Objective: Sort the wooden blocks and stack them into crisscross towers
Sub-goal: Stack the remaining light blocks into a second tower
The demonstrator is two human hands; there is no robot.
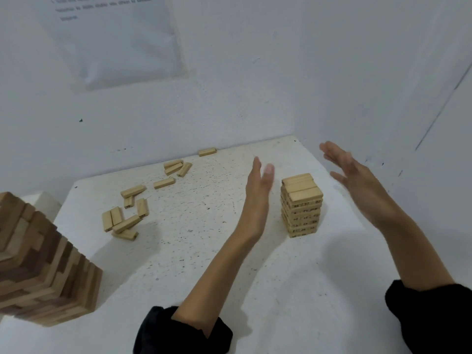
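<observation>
A small crisscross tower of pale numbered wooden blocks stands on the white table, right of centre. My left hand is flat and upright just left of the tower, apart from it. Flat and open as well, my right hand is raised to the tower's right, a little farther off. Neither hand holds a block. Several loose pale blocks lie scattered at the table's left, with more toward the back wall and one block against the wall.
A large tower of bigger light and dark wooden blocks stands at the near left corner of the table. White walls close the table's back and right side. A paper sheet hangs on the back wall.
</observation>
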